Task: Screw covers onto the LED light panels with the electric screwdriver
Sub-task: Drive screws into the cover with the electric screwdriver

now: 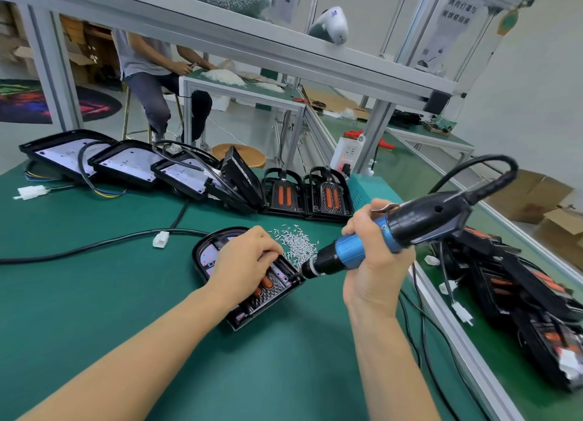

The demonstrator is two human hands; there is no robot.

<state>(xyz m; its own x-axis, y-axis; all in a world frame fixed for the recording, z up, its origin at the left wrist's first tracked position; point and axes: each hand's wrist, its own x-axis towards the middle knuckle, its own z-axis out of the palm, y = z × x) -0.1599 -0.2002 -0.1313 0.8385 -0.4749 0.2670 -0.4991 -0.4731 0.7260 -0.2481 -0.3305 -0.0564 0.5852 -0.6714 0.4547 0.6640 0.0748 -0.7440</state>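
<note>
A black LED light panel [208, 250] with a cover showing orange strips lies on the green mat in front of me. My left hand [244, 261] rests on top of it, fingers curled down over the cover, pressing it. My right hand [373, 259] grips the blue-and-black electric screwdriver [394, 231]. The tool slants down to the left, and its bit meets the panel's right edge near my left fingertips. A heap of small silver screws [298, 242] lies just behind the panel.
Several open panels [126, 165] with cables line the back of the mat, two covered ones [307, 196] stand beside them. A pile of finished panels [517, 297] fills the right side. A black cable with white connector [161, 239] runs left. A person sits at another table behind.
</note>
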